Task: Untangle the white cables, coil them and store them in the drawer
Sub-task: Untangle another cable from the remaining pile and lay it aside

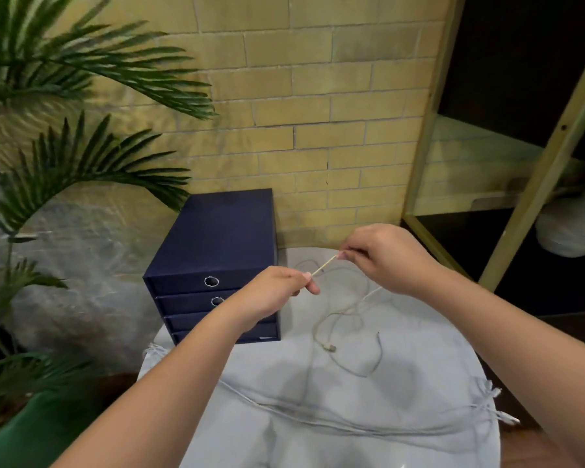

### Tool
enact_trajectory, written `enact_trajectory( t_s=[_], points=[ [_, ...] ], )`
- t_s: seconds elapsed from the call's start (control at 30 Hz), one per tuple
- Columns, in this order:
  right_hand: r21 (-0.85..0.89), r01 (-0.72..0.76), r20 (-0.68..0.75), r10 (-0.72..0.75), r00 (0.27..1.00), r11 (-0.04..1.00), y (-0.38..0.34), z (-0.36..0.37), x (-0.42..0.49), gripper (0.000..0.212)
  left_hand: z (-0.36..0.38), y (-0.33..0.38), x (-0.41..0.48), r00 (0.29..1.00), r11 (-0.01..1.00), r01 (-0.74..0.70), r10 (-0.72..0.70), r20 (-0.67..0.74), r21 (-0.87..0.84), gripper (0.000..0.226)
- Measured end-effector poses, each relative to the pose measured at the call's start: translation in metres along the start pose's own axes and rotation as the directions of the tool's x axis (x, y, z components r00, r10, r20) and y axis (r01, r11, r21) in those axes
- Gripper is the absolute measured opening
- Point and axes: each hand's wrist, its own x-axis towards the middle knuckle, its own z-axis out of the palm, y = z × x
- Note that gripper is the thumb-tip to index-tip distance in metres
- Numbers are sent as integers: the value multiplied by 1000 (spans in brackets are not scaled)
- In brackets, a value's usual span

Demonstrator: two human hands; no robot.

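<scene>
"So, how far along is the work, if you begin from the near edge?"

"Nearest to the person, long pale strands (318, 422) lie across the cloth-covered table (436, 359), loose and not coiled. (I take them for cables, but they could be cords of the cloth; I cannot tell for sure.)"

"And further in?"

"A loose tangle of the white cables (348, 314) rests on the cloth in the middle. Its loops cross each other, and one connector (331, 348) lies free at the end. From there a strand goes up to the hands."

"What do the fingers do?"

"The left hand (277, 293) pinches the cable between thumb and forefinger, with the other fingers curled in. The right hand (382, 258) pinches the same strand a little further along, also with the fingertips. Between them a short piece is pulled straight, above the table."

"Then the untangling is in progress?"

"I judge so, and at an early stage. No finished coil is visible anywhere. Behind the left hand stands the dark blue drawer unit (217, 244). All four drawers appear closed, so nothing is stored yet, as far as one can see. What is left is to free the loops, coil each cable, open a drawer and put them inside."

"Anything behind?"

"A palm plant (81, 157) at the left, the brick wall (318, 96) at the back and a shelf (487, 163) at the right."
</scene>
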Motion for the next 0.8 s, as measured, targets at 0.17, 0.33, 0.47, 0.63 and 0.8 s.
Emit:
enact_trajectory(
  t_s=[0.17, 0.33, 0.47, 0.63, 0.8],
  points=[
    [-115, 158, -3, -159, 987, 981, -12, 1, -2, 13, -12, -10, 1, 996, 989, 86, -83, -27, 120, 28],
    [-162, 222, -17, -228, 974, 961, -17, 1, -4, 19, -22, -33, 0, 987, 966, 154, -140, -79, 206, 28],
    [-185, 259, -2, -264, 964, 948, -22, 7, -6, 17, -15, -38, 5, 979, 941, 156, -107, -175, 301, 29],
    [-182, 260, -15, -267, 963, 948, -20, 8, -8, 14, -20, -45, 12, 966, 948, 155, -86, -245, 277, 27],
    [-165, 237, -33, -245, 969, 957, -14, 11, -13, 21, -24, -54, 10, 961, 981, 88, -38, -272, 174, 19]
  ],
)
